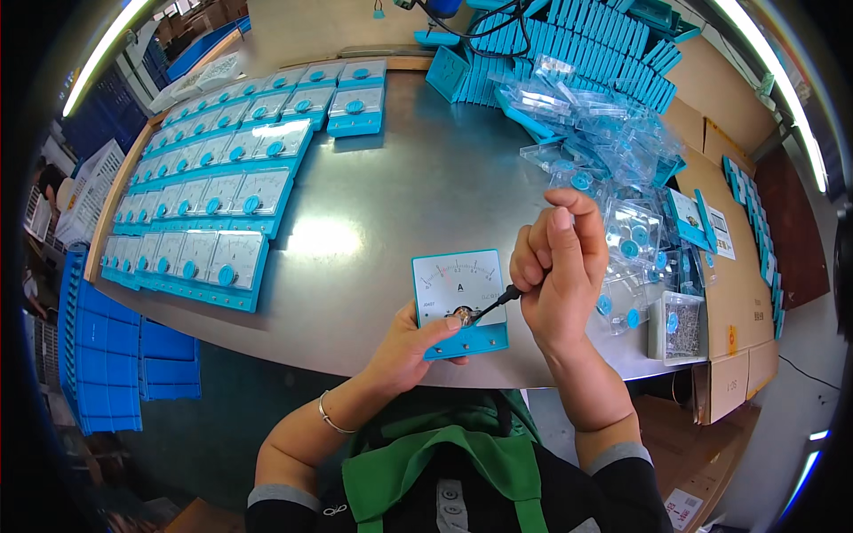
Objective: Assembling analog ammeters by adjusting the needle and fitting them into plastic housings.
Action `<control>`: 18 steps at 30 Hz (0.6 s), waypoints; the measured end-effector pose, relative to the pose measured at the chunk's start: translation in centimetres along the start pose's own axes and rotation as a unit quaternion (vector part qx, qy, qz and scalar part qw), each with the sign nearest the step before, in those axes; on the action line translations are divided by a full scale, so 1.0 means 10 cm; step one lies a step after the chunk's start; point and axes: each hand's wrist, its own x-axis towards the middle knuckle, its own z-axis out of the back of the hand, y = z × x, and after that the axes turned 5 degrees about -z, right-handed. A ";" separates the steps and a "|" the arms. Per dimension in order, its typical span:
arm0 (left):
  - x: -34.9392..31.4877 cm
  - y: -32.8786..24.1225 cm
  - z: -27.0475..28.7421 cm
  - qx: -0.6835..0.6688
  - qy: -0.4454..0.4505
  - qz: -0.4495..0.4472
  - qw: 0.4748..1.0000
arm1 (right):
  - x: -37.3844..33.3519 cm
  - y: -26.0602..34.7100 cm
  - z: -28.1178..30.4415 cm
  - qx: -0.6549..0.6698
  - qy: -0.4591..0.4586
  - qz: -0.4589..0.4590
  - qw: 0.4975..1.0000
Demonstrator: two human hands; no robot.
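An ammeter (pixel 458 277) with a white dial and a teal base is tilted up near the table's front edge, its clear cover off. My left hand (pixel 413 348) grips its lower left side, the thumb lying by the exposed coil mechanism (pixel 463 314). In my right hand (pixel 562 266) is a thin black tool (pixel 508 296), pinched near its thick end. Its slim tip reaches the mechanism; whether it is a screwdriver I cannot tell. The right index finger is raised and bent.
Rows of covered meters (pixel 233 213) stand on the left of the metal table (pixel 391 195). Clear covers (pixel 613 133) are heaped at the right, before stacked teal bases (pixel 569 53). A white box (pixel 680 330) of small metal parts sits by a cardboard box (pixel 742 293). Blue crates (pixel 107 355) are lower left.
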 end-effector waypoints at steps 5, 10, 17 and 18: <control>-0.04 0.04 -0.06 -0.001 -0.014 0.016 1.000 | -0.07 -0.06 0.10 -0.042 -0.038 0.041 0.998; -0.06 0.08 -0.17 -0.003 -0.018 0.014 1.000 | -0.15 -0.03 0.14 -0.036 -0.053 0.050 0.997; -0.04 0.09 -0.22 0.025 0.009 0.072 0.997 | -0.14 0.06 0.28 -0.015 0.036 -0.031 0.999; -0.04 0.09 -0.25 0.057 0.015 0.060 0.996 | -0.10 0.08 0.30 -0.003 0.043 -0.075 0.996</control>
